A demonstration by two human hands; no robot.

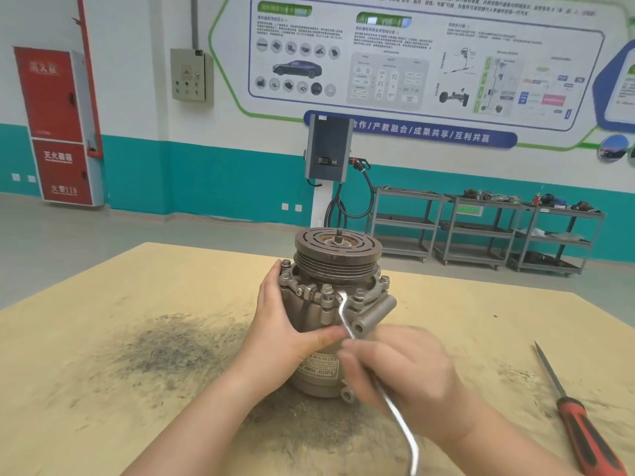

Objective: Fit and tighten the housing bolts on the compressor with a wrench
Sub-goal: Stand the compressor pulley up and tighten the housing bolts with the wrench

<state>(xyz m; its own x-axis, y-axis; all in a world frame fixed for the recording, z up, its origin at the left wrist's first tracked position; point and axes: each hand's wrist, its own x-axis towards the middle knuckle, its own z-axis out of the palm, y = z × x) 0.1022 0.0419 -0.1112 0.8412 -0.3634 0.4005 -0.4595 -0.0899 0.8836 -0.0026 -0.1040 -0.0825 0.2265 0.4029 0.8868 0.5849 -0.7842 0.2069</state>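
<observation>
Two bare hands work on the grey cast-metal compressor [335, 314], which stands upright on its rear end near the middle of the pale yellow board surface [103, 338], with its dark grooved pulley [338, 249] on top. The left hand [288, 324] is clamped on the left side of the housing, fingers curled round the flange and thumb lying across the body. The right hand [395, 369] is closed round the shaft of the long bent silver wrench [381, 383]; this hand is blurred, so the exact finger positions are not clear. The head of the wrench sits at one of the housing bolts [327, 288] on the near side of the flange, but I cannot tell if it is fully seated on it. Several bolt heads stand round the flange.

I judge that the compressor is heavy and rigid, so it will not crush, but it is tall and may tip or turn under the wrench force. The best hold is on the housing body below the flange, not on the pulley, which may rotate. A red-handled screwdriver [580, 417] lies on the right, well apart.
</observation>
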